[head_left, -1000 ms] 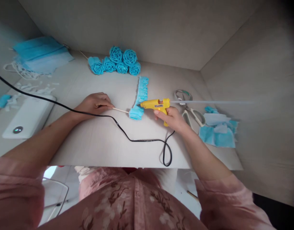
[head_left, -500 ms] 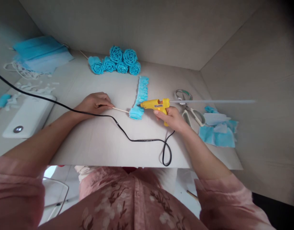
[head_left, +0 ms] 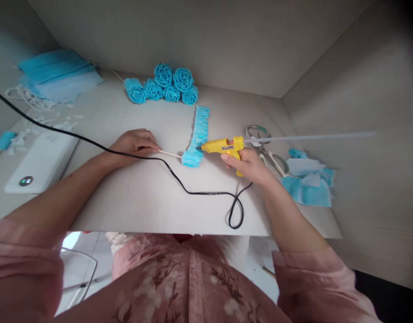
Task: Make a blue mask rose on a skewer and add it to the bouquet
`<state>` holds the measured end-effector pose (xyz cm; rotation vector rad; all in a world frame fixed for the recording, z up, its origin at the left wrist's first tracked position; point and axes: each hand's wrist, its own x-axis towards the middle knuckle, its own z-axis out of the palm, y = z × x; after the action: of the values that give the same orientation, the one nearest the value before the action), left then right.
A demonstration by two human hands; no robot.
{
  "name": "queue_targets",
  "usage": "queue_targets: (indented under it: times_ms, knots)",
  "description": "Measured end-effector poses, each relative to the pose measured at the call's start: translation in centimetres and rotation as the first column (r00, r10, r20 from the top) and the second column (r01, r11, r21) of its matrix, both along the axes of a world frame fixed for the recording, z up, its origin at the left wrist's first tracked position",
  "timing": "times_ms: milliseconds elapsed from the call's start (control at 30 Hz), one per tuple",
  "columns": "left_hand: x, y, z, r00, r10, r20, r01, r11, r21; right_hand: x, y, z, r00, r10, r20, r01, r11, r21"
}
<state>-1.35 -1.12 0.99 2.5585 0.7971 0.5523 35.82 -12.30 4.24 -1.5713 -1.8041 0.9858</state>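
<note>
Between its fingertips my left hand (head_left: 135,143) pinches a thin wooden stick (head_left: 169,154). The stick's far end meets the rolled lower end of a gathered blue strip (head_left: 200,130), which lies lengthwise away from me on the table. My right hand (head_left: 248,165) is wrapped round a yellow glue gun (head_left: 223,145), its dark nozzle at the strip's right edge just above the rolled end. Whether the nozzle touches the strip I cannot tell. A long clear glue stick (head_left: 310,137) juts from the gun's back.
Several blue rosettes (head_left: 172,93) sit at the back, left of which lie blue face masks (head_left: 60,74). Scissors (head_left: 277,163) and blue scraps (head_left: 307,186) are at the right. A white power bank (head_left: 41,159) lies left; a black cord (head_left: 206,193) crosses the table and my left forearm.
My right hand has drawn the glue gun a little to the right, its nozzle shifting from over the strip to its right edge. My left hand and the stick stay put.
</note>
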Motion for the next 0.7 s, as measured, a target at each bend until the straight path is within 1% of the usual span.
queue_targets:
  times_ms: [133,333,567,700]
  knots:
    - [0.05,-0.15,0.11,1.0,0.005,-0.011,-0.005,1.0,-0.001,0.26,-0.1,0.31,1.0,0.002,0.022,-0.001,1.0,-0.009]
    - [0.2,-0.34,0.16,1.0,0.016,0.018,-0.016,1.0,-0.007,0.75,-0.25,0.58,0.999,-0.018,0.043,0.017,1.0,0.007]
    - [0.09,-0.36,0.19,1.0,0.009,0.014,-0.008,1.0,-0.014,0.97,-0.26,0.7,0.998,0.025,0.054,-0.023,0.999,-0.025]
    - [0.17,-0.3,0.25,1.0,0.015,-0.008,-0.015,1.0,0.005,0.84,-0.23,0.74,0.995,0.033,0.096,-0.03,0.999,-0.037]
